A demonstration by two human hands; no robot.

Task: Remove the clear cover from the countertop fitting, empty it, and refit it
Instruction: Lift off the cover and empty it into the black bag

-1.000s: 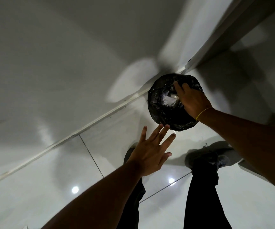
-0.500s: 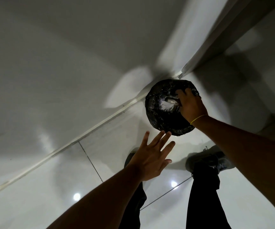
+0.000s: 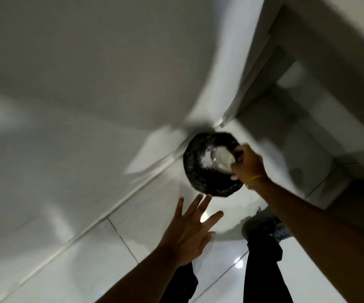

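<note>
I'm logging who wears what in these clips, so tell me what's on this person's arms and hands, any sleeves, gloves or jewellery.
Both forearms are bare as far as the frame shows: no sleeves and no gloves. The right hand has a thin yellow band around its wrist. The left hand shows no ring, watch or band from this angle. The picture is dim and motion-blurred, so finer marks cannot be made out.
</note>
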